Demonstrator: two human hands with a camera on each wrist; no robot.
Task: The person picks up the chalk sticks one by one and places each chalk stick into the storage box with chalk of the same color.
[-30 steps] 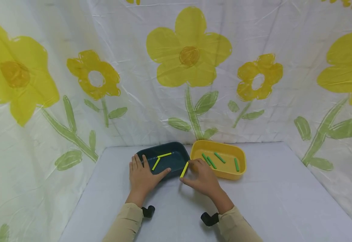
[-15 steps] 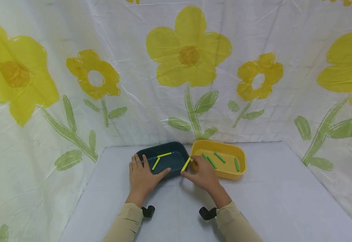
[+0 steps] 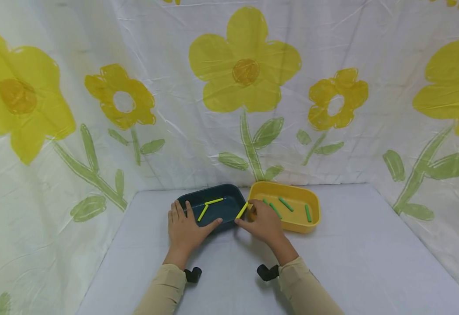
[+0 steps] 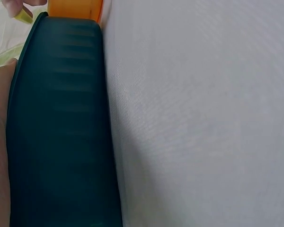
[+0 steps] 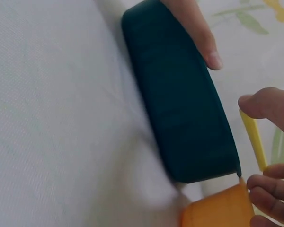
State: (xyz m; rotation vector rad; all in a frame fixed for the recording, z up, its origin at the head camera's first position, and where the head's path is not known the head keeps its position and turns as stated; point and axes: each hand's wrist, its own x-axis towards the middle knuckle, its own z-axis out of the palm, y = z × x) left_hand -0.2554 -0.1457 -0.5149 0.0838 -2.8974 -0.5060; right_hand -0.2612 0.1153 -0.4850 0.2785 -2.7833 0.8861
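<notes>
One yellow stick (image 3: 241, 211) is pinched between thumb and fingertips of the right hand (image 3: 265, 224) over the gap between the dark teal tray (image 3: 229, 205) and yellow tray (image 3: 297, 227) — the left hand (image 3: 186, 229), fingers straight, rests against the teal tray's near rim.

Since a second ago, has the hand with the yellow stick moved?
Yes. The right hand carried the yellow stick away from the person, up over the dark tray's right edge.

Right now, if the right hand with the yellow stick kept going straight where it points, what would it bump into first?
Probably the dark teal tray. The right hand points its yellow stick up-left across that tray's right rim; depth there is hard to judge.
</notes>
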